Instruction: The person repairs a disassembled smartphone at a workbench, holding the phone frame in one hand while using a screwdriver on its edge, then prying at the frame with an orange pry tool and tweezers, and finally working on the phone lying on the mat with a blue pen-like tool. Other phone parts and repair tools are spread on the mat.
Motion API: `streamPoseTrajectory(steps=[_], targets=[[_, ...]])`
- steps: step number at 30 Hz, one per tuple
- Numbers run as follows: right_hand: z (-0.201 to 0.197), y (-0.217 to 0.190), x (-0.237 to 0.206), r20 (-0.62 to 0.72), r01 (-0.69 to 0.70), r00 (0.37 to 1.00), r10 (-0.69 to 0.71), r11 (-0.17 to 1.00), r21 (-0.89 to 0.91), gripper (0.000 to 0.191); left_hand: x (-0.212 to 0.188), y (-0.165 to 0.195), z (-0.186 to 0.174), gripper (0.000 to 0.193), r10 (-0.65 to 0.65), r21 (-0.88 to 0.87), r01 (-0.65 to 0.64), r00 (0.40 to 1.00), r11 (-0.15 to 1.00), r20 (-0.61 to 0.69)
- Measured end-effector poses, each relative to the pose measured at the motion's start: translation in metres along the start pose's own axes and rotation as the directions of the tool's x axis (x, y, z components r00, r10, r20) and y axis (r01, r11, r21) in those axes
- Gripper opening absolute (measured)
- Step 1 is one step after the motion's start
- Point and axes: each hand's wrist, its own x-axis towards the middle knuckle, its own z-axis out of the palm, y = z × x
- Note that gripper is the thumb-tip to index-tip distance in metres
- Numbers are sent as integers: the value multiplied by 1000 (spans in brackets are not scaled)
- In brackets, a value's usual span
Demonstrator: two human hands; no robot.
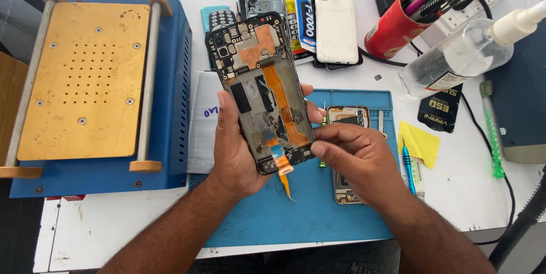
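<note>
Workbench seen from above, left to right. Blue heating machine with a brass plate, its left edge cut off. Left hand wraps around an opened phone, thumb on the left rim and fingertips showing past the right rim, holding it upright over the blue mat; the palm is hidden behind the phone. An orange ribbon cable hangs loose from the phone's lower end. Right hand has its thumb and forefinger pressed against the phone's lower right corner; what they pinch cannot be made out. A second phone frame lies partly hidden beneath that hand. Spray bottle at far right, blurred.
</note>
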Motion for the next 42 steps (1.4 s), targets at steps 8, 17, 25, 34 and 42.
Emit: streamPoseTrajectory(steps=[8, 17, 25, 34, 42], targets=[[-12, 8, -7, 63, -27, 998, 29, 999, -28, 21, -1, -2, 1, 101, -85, -16, 85, 996, 996, 9], [-28, 18, -12, 186, -37, 983, 6, 985, 167, 25, -3, -5, -5, 101, -101, -158, 114, 991, 981, 85], [-28, 17, -10, 176, -121, 980, 88, 976, 183, 27, -3, -5, -9, 103, -119, -167, 129, 991, 977, 68], [-33, 24, -11, 179, -132, 979, 100, 976, 174, 25, 0, -5, -6, 108, -154, -188, 158, 987, 969, 37], [-30, 22, -7, 153, -151, 982, 108, 939, 310, 27, 3, -6, -7, 102, -146, -335, 168, 985, 927, 89]])
